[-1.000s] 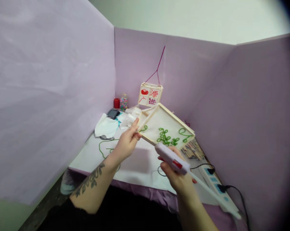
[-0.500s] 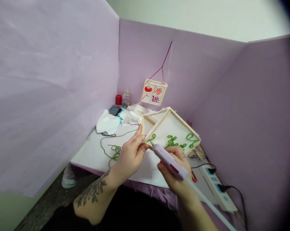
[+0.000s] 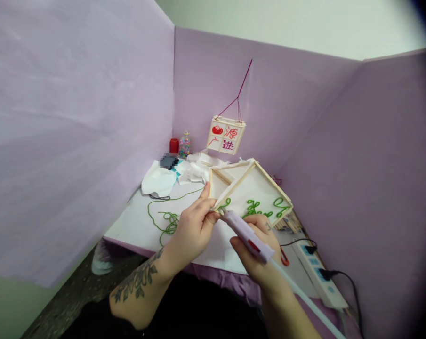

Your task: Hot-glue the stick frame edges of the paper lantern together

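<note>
Our left hand pinching the wooden frame corner, our right hand at 4 o'clock, fingers wrapped around the glue gun, nozzle touching that corner

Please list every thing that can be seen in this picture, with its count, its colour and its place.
wooden frame: one, pale wood with white panel and green yarn loops, held above the table
glue gun: one, white with red trigger, nozzle at the frame's near corner
loose yarn: one strand, green, on the table
table: one, white top
hanging sign: one, wood with red characters, on the back wall
red container: one, far corner
bead jar: one, clear, multicoloured, beside it
white cloths: a heap, far side
power strip: one, white, right edge
left hand: pinches the frame
right hand: grips the glue gun
</note>
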`<state>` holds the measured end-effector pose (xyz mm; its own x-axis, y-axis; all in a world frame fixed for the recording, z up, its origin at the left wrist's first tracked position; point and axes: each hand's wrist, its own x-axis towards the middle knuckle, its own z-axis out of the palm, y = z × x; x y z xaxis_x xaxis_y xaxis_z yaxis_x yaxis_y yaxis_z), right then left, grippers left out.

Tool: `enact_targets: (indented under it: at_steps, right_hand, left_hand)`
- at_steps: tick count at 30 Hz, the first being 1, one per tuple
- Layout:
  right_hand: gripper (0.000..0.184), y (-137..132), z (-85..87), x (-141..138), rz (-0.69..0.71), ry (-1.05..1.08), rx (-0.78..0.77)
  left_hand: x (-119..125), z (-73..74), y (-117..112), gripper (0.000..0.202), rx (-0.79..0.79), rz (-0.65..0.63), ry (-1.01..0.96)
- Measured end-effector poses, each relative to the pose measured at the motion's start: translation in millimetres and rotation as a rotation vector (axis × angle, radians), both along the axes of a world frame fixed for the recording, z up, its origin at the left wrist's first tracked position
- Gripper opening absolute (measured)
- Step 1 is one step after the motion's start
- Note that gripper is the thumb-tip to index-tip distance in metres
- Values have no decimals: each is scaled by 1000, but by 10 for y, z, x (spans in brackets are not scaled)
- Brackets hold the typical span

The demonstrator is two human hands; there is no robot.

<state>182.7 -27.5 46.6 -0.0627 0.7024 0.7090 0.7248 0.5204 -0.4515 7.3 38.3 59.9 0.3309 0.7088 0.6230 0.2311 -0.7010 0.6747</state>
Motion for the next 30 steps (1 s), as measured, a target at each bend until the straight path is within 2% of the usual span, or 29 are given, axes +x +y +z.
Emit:
enact_targets:
  at_steps: [6, 12, 18, 24, 30]
  right_hand:
    - [16, 3, -27, 0, -13, 7, 8]
    - [8, 0, -16, 3, 16, -22, 29]
    - [19, -20, -23, 24, 16, 5, 4]
    - [18, 6, 48, -21, 1, -22, 23]
    - [20, 5, 1, 16, -3, -53, -9]
  left_hand:
    - [6, 11, -13, 15, 5, -4, -4]
    - [-16, 15, -26, 13, 0, 3, -5]
    - [-19, 3, -30, 14, 3, 15, 0]
    - [-16, -12, -34, 12, 35, 34, -5]
    - [-38, -33, -28, 11, 7, 48, -2]
